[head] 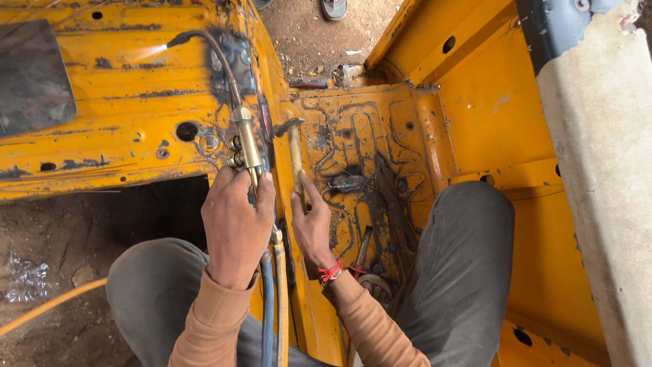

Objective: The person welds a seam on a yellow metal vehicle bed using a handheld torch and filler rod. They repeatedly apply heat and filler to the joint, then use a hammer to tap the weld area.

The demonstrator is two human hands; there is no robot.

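A yellow sheet-metal vehicle body (122, 102), scorched and scraped in dark patches, fills most of the head view. Its left panel lies flat with several round holes, and a recessed floor pan (367, 149) with pressed ribs sits to the right of a raised yellow edge. Bare dirt ground (47, 272) shows under the left panel and beyond the top of the pan.

The person crouches over the raised edge, grey trousers (462, 272) on both knees and brown sleeves (210, 326) on both arms.

2 hoses, 1 blue hose (267, 306) and 1 yellow hose (282, 306), run up side by side between the knees to the brass gas torch (246, 139). The left hand (234, 228) is wrapped tight around the torch handle just below its 2 valve knobs. The torch's dark curved neck arcs up and left over the left panel, and a pale flame (153, 51) burns at its tip, pointing left just above the metal.

The right hand (312, 228), with a red thread (331, 272) on its wrist, grips the lower end of a wooden hammer handle, fingers curled around it. The hammer (293, 146) stands nearly upright, just right of the torch, its dark metal head at the top over the raised edge.
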